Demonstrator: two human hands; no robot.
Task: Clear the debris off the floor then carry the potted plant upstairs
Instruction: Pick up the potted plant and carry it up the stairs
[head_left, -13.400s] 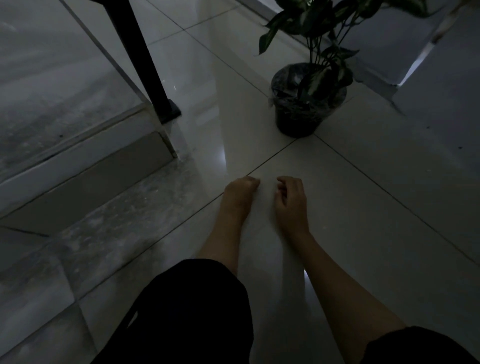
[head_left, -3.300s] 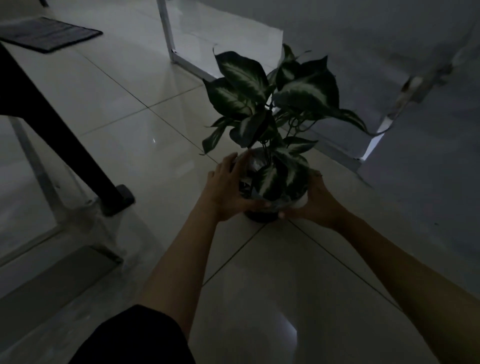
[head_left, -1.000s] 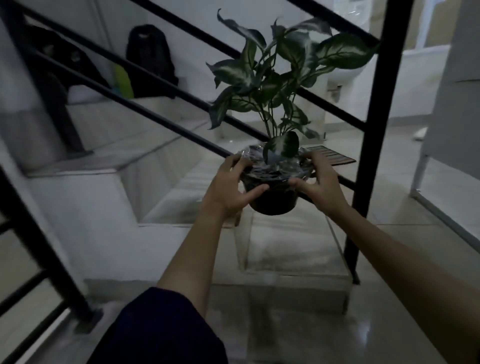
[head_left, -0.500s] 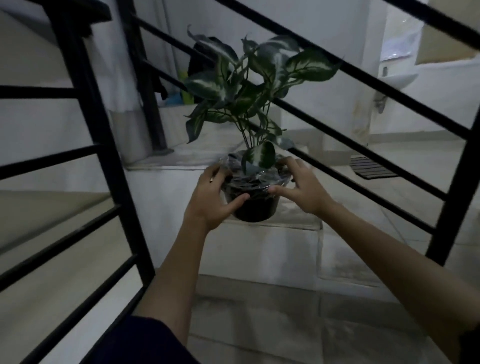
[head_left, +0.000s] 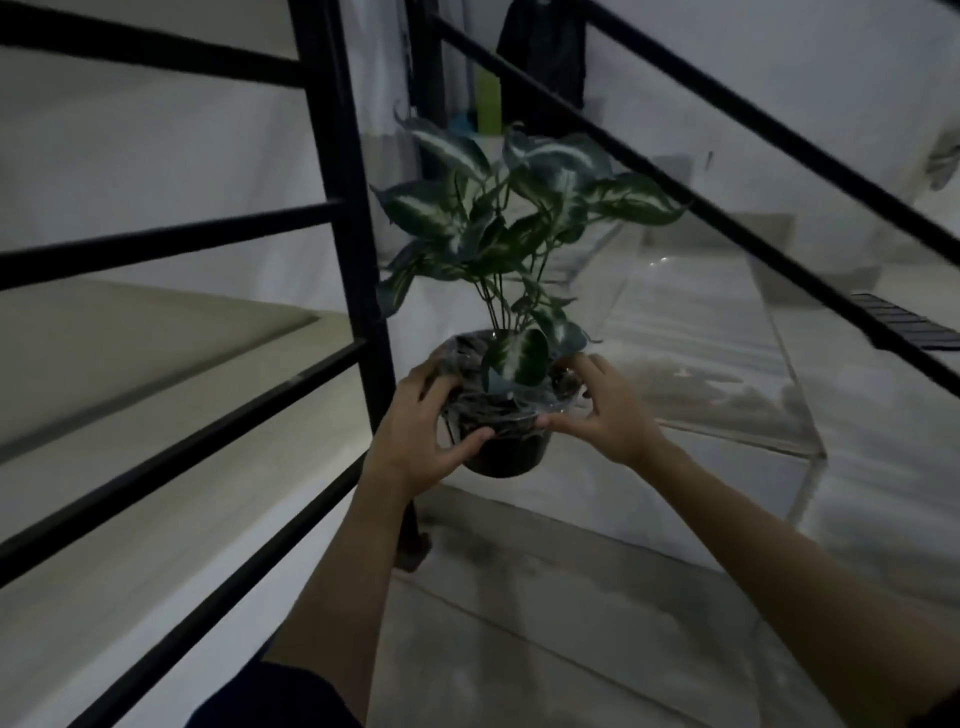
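A potted plant (head_left: 511, 452) with green-and-white leaves sits in a dark round pot whose rim is wrapped in clear plastic. It hangs in the air at the middle of the view, upright, above the lower stair steps. My left hand (head_left: 415, 441) grips the pot's left side with the thumb across its front. On the right side, my right hand (head_left: 605, 415) clasps the rim, thumb pointing inward. The light is dim and the view is blurred.
A black metal stair railing (head_left: 358, 260) with slanted bars stands close on the left; another black rail (head_left: 753, 156) crosses the upper right. Pale marble steps (head_left: 701, 353) rise ahead. A dark bag (head_left: 540, 67) sits on the landing above. A dark mat (head_left: 909, 327) lies at right.
I have moved closer to the stairs with the plant held in both hands; the left railing post now stands right beside the pot, and the view has swung left.
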